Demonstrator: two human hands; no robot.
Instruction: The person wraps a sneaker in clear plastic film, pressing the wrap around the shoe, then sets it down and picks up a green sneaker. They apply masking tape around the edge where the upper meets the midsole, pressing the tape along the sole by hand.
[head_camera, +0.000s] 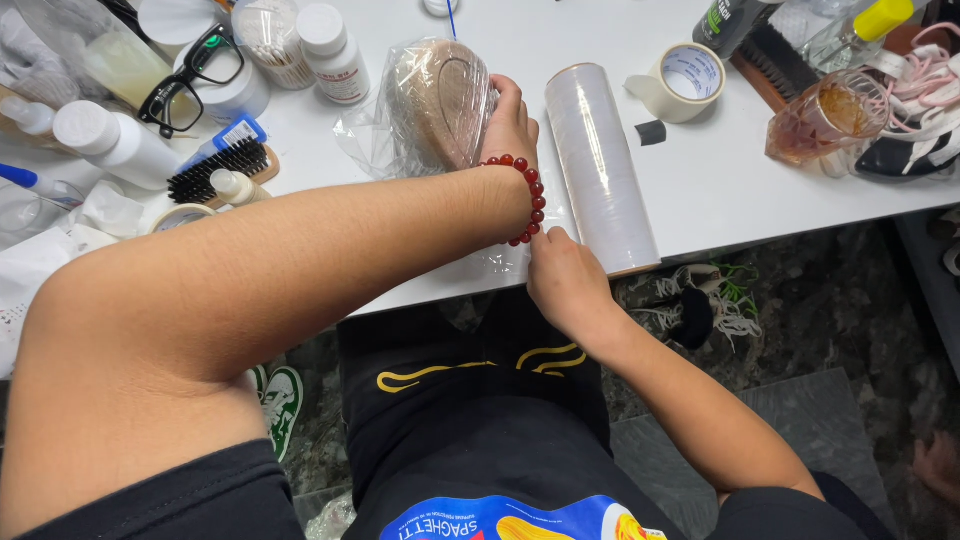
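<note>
A white table top (700, 180) is taken as the landmark, and along its near edge the work is gathered. Lying lengthwise toward the near edge is a long cylindrical roll of clear stretch film (600, 165), set just right of the hands so that its sheet can be drawn sideways. Left of that roll, a tan shoe sole-up, already wrapped in clear film (440, 105), is pressed down by the left hand (508, 130), whose fingers are closed around its right side; the hold appears meant to keep the shoe steady while the film is pulled taut. A red beaded bracelet (530, 200) is worn on that wrist. At the table's near edge, the right hand (565, 280) is pinched on the loose film sheet (500, 258) between shoe and roll, judged to keep it stretched. Toward the far right of the table a roll of cream masking tape (682, 80) stands within reach; on the far left, black-framed glasses (190, 75) and a black-bristled wooden brush (215, 170) are laid aside, clear of the wrapping.
</note>
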